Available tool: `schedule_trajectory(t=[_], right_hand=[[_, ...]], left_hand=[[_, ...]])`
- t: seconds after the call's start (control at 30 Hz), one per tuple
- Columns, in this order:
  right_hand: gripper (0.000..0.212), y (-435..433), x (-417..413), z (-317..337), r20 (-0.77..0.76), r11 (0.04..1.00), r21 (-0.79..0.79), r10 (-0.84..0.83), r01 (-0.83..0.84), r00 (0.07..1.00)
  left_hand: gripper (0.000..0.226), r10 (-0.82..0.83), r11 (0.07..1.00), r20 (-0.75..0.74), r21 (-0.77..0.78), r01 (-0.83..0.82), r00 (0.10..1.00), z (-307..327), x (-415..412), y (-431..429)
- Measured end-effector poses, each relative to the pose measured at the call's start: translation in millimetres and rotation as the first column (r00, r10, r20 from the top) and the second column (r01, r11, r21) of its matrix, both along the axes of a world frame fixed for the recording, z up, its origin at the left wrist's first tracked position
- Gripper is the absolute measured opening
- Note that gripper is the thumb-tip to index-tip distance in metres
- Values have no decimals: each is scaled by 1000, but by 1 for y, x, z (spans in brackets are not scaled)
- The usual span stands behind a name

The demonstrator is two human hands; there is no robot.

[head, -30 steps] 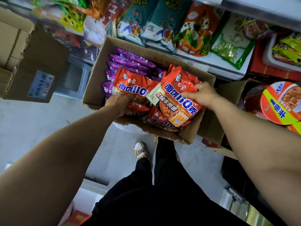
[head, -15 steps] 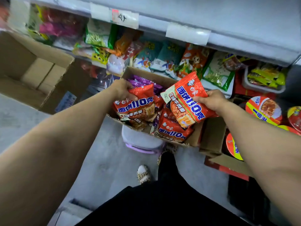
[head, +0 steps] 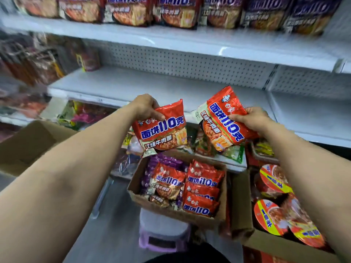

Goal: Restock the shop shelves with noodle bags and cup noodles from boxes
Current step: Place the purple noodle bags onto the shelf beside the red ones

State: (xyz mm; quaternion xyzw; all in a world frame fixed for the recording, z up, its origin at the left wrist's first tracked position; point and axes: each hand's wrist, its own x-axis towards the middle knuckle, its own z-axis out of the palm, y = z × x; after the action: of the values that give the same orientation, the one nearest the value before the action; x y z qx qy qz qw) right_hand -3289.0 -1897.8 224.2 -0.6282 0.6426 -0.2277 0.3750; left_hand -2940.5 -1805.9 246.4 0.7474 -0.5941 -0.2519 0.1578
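A lilac stool (head: 165,224) with a pale top stands on the grey floor (head: 117,224) near the bottom centre. Just below it, a strip of black clothing (head: 182,260) meets the lower edge. Higher up, in the middle, lies a jumble of snack packets (head: 131,143). Among them are a green packet (head: 234,153) lying flat and yellow-green packets (head: 265,148) to its right. More packets in pink and green (head: 83,116) sit at the left. Far left, dark red and brown goods (head: 28,63) are too blurred to tell apart. A dark red pack (head: 90,59) with a yellow edge stands upright beside them.
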Motion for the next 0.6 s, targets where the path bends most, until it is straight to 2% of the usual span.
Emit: schedule_trajectory(t=[0.13, 0.3, 0.6], right_hand=[[24, -3, 6, 57, 59, 996, -82, 36, -31, 998], [27, -25, 11, 114, 45, 979, -191, 81, -71, 996], [27, -92, 13, 222, -107, 928, -314, 173, -198, 979]], left_hand=[[43, -35, 997, 25, -72, 37, 999, 49, 1, -8], [35, -73, 987, 29, -144, 76, 997, 104, 7, -27], [41, -109, 972, 92, -197, 126, 990, 182, 12, -91]])
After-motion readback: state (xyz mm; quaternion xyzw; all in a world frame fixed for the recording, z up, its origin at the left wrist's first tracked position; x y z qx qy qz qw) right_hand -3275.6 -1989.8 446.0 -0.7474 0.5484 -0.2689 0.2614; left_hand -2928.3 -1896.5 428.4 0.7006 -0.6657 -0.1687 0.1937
